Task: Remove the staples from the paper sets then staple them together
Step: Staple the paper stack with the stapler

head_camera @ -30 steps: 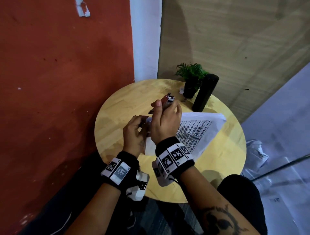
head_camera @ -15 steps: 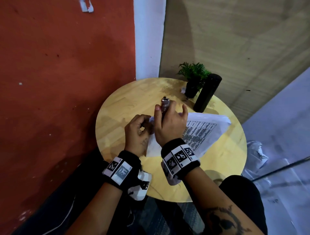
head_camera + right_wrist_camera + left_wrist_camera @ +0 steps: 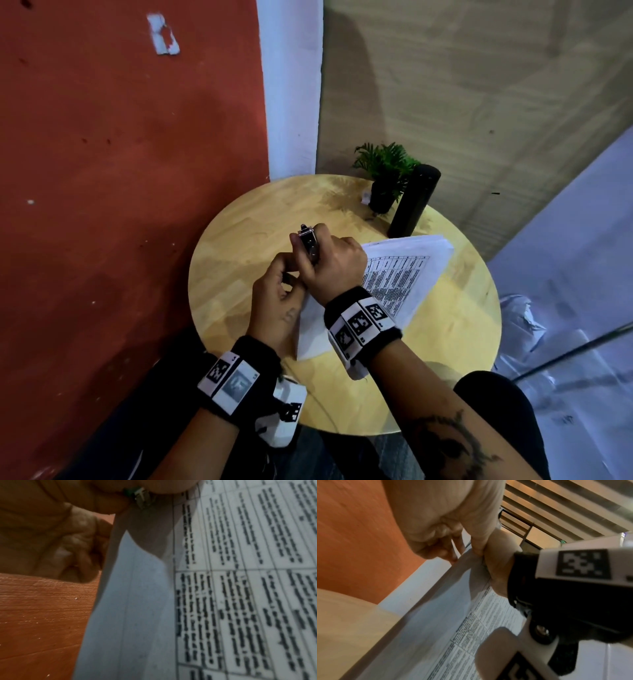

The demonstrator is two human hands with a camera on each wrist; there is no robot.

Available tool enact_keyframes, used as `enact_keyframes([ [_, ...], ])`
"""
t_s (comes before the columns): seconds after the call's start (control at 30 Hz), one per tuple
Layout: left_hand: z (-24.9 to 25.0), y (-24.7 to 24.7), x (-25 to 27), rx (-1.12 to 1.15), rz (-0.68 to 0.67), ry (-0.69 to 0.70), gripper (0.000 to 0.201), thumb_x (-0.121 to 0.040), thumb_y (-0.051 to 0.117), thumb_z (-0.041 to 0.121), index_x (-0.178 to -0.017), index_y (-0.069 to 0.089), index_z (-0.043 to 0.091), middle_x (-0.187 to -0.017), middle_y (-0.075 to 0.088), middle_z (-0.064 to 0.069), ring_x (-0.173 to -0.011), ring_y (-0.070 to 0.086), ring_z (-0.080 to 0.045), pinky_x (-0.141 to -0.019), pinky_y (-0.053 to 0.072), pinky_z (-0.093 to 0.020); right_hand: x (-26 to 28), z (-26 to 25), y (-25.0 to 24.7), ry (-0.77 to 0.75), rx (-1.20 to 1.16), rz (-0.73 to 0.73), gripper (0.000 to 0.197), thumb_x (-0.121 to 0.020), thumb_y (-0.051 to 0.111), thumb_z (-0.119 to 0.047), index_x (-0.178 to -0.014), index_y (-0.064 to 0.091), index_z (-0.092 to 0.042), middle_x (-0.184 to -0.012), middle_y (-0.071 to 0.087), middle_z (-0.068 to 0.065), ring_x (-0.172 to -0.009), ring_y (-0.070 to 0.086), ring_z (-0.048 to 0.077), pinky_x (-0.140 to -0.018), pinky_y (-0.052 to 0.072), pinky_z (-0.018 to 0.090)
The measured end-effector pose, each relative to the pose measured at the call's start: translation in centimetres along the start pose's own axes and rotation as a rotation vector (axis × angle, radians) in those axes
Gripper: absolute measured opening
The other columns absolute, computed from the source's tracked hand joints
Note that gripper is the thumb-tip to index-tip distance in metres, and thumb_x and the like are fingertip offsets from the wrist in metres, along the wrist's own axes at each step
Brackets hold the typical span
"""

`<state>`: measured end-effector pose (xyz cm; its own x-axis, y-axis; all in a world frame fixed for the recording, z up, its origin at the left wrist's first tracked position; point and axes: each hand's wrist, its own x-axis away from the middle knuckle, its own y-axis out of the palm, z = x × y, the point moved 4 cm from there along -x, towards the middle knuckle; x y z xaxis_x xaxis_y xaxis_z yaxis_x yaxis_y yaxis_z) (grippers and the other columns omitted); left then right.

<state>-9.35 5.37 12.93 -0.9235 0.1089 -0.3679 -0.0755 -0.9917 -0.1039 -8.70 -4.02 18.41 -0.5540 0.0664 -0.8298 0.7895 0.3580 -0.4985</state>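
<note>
papers (image 3: 404, 274) corner pinched by left hand (image 3: 277, 305), stapler (image 3: 308, 245) in right hand (image 3: 334, 265).

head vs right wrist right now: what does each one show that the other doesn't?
Head only: the potted plant and black cylinder at the far edge of the round table, both wristbands, and the right hand gripping the stapler upright over the paper's corner.

Right wrist only: the stapler's metal tip seen from below at the top edge of the paper, and the rows of the printed table, too blurred to read.

Both: the printed paper, the wooden tabletop, and the left hand holding the paper's edge.
</note>
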Motion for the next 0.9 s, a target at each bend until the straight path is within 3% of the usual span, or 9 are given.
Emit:
enact_keyframes([
  [0.1, 0.0, 0.8, 0.1, 0.189, -0.090, -0.099, 0.033, -0.093, 0.049, 0.000, -0.109, 0.053, 0.028, -0.095, 0.067, 0.016, -0.087, 0.059, 0.008, -0.074, 0.044, -0.011, -0.2, -0.1, -0.3, 0.001, 0.017, 0.009, 0.038, -0.080, 0.048, -0.042, -0.059, 0.055, -0.011, -0.039, 0.052, 0.000, -0.036, 0.052, 0.021, -0.040, 0.031, 0.021],
  [0.2, 0.6, 1.8, 0.8, 0.423, -0.165, -0.189, 0.034, -0.095, 0.035, -0.008, -0.120, 0.050, 0.011, -0.097, 0.071, 0.017, -0.094, 0.063, 0.004, -0.077, 0.048, -0.012, -0.2, -0.1, -0.6, -0.002, 0.006, 0.029, 0.039, -0.080, 0.049, -0.043, -0.058, 0.055, -0.011, -0.038, 0.051, 0.001, -0.035, 0.051, 0.023, -0.038, 0.029, 0.021],
  [0.47, 0.2, 2.3, 0.1, 0.396, -0.132, -0.192, 0.039, -0.095, 0.036, -0.011, -0.106, 0.057, 0.019, -0.097, 0.071, 0.018, -0.097, 0.061, 0.004, -0.084, 0.047, -0.014, -0.7, 0.9, -0.2, 0.043, -0.060, 0.024, 0.046, -0.083, 0.046, -0.049, -0.060, 0.060, -0.011, -0.039, 0.053, 0.005, -0.036, 0.053, 0.028, -0.039, 0.027, 0.019],
  [0.57, 0.0, 2.3, -0.3, 0.388, -0.191, -0.214, 0.036, -0.095, 0.039, -0.008, -0.120, 0.054, 0.014, -0.112, 0.068, 0.010, -0.109, 0.058, -0.002, -0.093, 0.046, -0.018, -0.7, 1.2, -0.5, 0.047, -0.051, 0.022, 0.047, -0.084, 0.045, -0.050, -0.061, 0.060, -0.011, -0.039, 0.052, 0.005, -0.035, 0.053, 0.028, -0.039, 0.027, 0.019],
  [0.63, -0.2, 2.2, -0.5, 0.325, -0.250, -0.217, 0.041, -0.089, 0.048, 0.001, -0.130, 0.047, 0.010, -0.125, 0.061, -0.007, -0.115, 0.055, -0.005, -0.098, 0.044, -0.022, -0.7, 1.4, -0.8, 0.046, -0.024, 0.026, 0.043, -0.082, 0.047, -0.047, -0.061, 0.060, -0.011, -0.039, 0.052, 0.004, -0.035, 0.052, 0.027, -0.039, 0.025, 0.019],
  [0.7, -0.2, 2.1, -0.7, 0.224, -0.278, -0.204, 0.048, -0.081, 0.052, 0.002, -0.127, 0.047, 0.014, -0.121, 0.060, -0.014, -0.103, 0.056, 0.006, -0.087, 0.044, -0.014, -0.5, 1.4, -0.9, 0.036, -0.022, 0.035, 0.048, -0.086, 0.044, -0.049, -0.061, 0.059, -0.011, -0.039, 0.051, 0.004, -0.035, 0.051, 0.027, -0.039, 0.025, 0.019],
  [0.8, 0.4, 2.1, -0.1, 0.158, -0.120, -0.142, 0.045, -0.083, 0.053, -0.016, -0.121, 0.053, 0.009, -0.107, 0.062, -0.002, -0.092, 0.058, 0.010, -0.081, 0.044, -0.009, 0.1, 1.1, -1.0, 0.035, -0.060, 0.033, 0.058, -0.092, 0.032, -0.055, -0.063, 0.057, -0.010, -0.041, 0.052, 0.004, -0.037, 0.051, 0.028, -0.041, 0.025, 0.020],
  [0.83, 0.4, 2.2, 0.2, 0.155, -0.075, -0.134, 0.042, -0.084, 0.052, -0.017, -0.120, 0.055, 0.005, -0.104, 0.063, 0.001, -0.090, 0.059, 0.009, -0.081, 0.045, -0.011, 0.4, 1.0, -1.1, 0.033, -0.085, 0.022, 0.060, -0.093, 0.029, -0.057, -0.066, 0.056, -0.011, -0.044, 0.053, 0.005, -0.039, 0.052, 0.028, -0.041, 0.027, 0.022],
  [0.9, 0.3, 2.2, 0.9, 0.241, -0.061, -0.164, 0.031, -0.088, 0.055, -0.007, -0.116, 0.061, 0.004, -0.101, 0.068, 0.002, -0.093, 0.064, 0.001, -0.083, 0.049, -0.027, 0.8, 1.1, -1.8, 0.112, -0.220, 0.017, 0.054, -0.090, 0.029, -0.062, -0.073, 0.053, -0.017, -0.052, 0.056, 0.004, -0.048, 0.056, 0.027, -0.045, 0.035, 0.028],
])
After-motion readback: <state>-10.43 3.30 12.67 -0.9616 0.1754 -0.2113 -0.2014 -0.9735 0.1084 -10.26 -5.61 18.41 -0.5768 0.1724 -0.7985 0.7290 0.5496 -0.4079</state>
